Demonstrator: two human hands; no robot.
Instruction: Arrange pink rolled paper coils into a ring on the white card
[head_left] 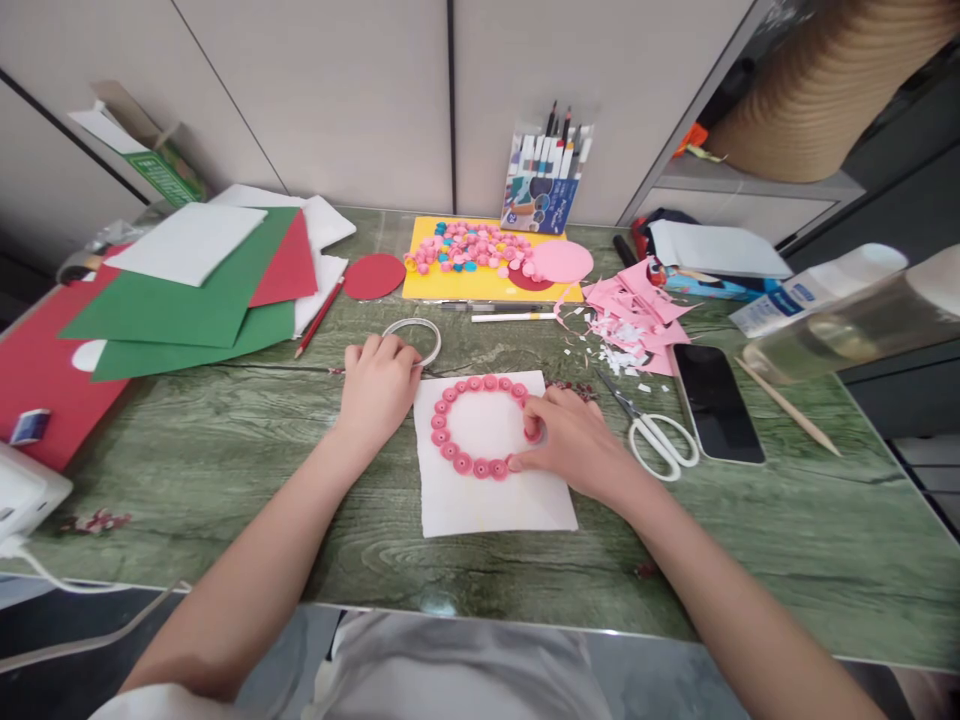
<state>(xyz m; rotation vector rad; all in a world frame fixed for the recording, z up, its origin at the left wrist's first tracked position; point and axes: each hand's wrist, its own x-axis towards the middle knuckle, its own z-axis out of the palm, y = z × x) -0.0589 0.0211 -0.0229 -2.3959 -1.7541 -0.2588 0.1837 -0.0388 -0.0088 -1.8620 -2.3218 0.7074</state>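
A white paper sheet (491,500) lies on the green table (225,480) in front of me. On it sits a ring of small pink rolled paper coils (450,445). My right hand (574,440) rests on the ring's right side, its fingers pinched on a pink coil (532,432). My left hand (379,385) lies just left of the sheet's top corner, fingers curled down on the table beside a white tape roll (414,335); nothing shows in it.
White-handled scissors (660,440) and a black phone (716,400) lie right of my hand. Pink paper scraps (637,315), a yellow sheet (450,285) with several coils, a marker pack (544,180), and green, red and white papers (187,290) lie further back.
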